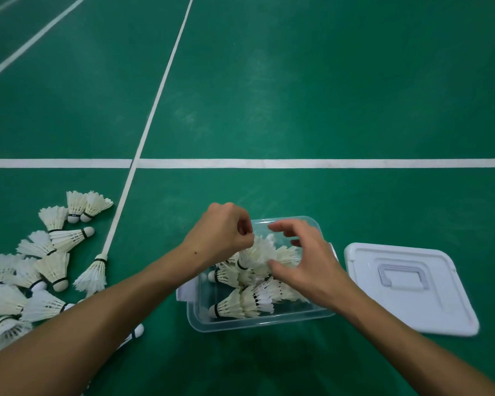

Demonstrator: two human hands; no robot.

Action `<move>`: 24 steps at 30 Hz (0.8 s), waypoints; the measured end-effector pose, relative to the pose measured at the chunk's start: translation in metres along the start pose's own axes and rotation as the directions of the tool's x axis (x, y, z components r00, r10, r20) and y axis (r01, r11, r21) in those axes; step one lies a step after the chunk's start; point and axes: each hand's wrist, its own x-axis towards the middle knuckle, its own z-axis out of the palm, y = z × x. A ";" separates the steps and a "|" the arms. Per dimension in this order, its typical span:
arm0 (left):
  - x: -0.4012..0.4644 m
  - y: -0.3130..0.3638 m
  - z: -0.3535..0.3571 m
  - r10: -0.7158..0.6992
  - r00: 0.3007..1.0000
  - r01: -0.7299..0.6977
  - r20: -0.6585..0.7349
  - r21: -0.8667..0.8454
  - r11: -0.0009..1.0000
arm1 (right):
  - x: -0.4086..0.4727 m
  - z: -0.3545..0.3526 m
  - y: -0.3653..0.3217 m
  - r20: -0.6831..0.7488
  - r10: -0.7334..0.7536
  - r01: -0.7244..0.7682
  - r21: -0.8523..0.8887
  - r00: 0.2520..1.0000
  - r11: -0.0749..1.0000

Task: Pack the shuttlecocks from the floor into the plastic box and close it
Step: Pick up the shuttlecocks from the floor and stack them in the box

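A clear plastic box (200, 324) stands open on the green floor just in front of me, with several white shuttlecocks (240, 302) lying in it. Over the box, my left hand (220, 234) pinches the feather skirt of one shuttlecock (255, 254), its fingers closed on it. My right hand (303, 261) hovers over the right half of the box with fingers spread, its thumb touching the feathers. Several more shuttlecocks (52, 264) lie in a loose heap on the floor at the left. The box's white lid (409, 287) lies flat on the floor to the right.
White court lines (297, 163) cross the green floor beyond the box, one running diagonally past the heap of shuttlecocks. One shuttlecock's cork (137, 331) shows just under my left forearm.
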 end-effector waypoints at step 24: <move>-0.012 -0.002 0.044 0.129 0.992 -0.127 -0.008 0.124 0.984 | -0.021 -0.026 0.020 -0.300 -0.036 -0.082 -0.372 0.953 0.925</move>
